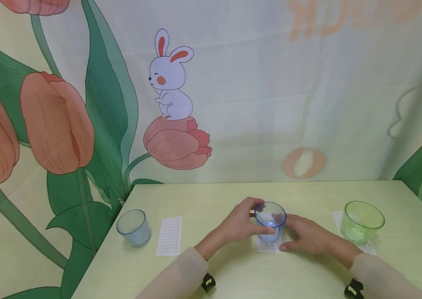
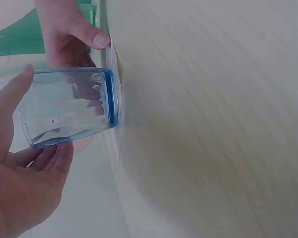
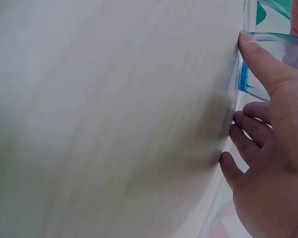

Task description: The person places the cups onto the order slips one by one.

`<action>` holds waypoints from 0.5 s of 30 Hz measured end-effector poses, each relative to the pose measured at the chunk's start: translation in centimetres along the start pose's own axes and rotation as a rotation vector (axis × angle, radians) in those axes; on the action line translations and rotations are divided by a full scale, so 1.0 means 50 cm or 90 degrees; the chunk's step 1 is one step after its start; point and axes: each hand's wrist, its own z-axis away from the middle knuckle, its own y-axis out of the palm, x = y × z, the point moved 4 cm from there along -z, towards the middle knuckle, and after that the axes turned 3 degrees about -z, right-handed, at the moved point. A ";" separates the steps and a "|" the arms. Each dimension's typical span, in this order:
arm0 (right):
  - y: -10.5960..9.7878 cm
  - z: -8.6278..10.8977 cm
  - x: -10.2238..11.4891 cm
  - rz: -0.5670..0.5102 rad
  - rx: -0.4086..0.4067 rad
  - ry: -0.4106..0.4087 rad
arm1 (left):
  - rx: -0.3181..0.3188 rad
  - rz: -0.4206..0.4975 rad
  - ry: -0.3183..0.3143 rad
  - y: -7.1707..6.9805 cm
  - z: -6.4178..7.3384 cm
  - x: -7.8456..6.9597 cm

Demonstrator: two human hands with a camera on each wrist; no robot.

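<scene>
Blue cup [image 1: 270, 218] stands upright to the left of the green cup [image 1: 362, 225], my landmark here, with its base on or only just over a paper slip [image 1: 269, 248]. On my feeds the left hand [image 1: 237, 224], on the blue cup's side away from the green cup, has it: thumb on one wall, fingers on the other, spread just as wide as the cup and set toward the rim. The right hand [image 1: 306, 235], between the blue cup and the green cup, grips nothing that I can make out; its fingers are loosely bent, their tips down at the tabletop [image 1: 308, 276], and its thumb reaches the slip's edge. Whether that thumb presses the paper, I cannot tell.

I judge the cup light and its wall stiff, so it should not give under a squeeze. Glass or clear plastic, I cannot say; I would treat it as breakable. The smooth, tapering side could slide through dry fingers, so I'd favour a hold a little below the rim, thumb opposite fingers, with even, modest pressure. The slip looks thin and limp, likely to skid or crease if the base drags; I'd steady it flat by an edge, on the side toward the green cup.
</scene>
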 end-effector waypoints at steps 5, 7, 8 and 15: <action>-0.003 0.000 -0.001 0.016 -0.003 0.001 | 0.001 -0.002 -0.004 0.000 0.001 0.001; -0.009 -0.001 -0.001 0.031 -0.005 0.007 | 0.001 -0.002 -0.003 0.000 0.001 0.001; -0.013 -0.001 -0.002 0.037 -0.007 0.010 | 0.002 -0.003 -0.003 0.001 0.000 0.001; -0.046 0.000 0.007 0.037 -0.023 0.041 | 0.002 -0.013 -0.008 -0.021 0.008 0.002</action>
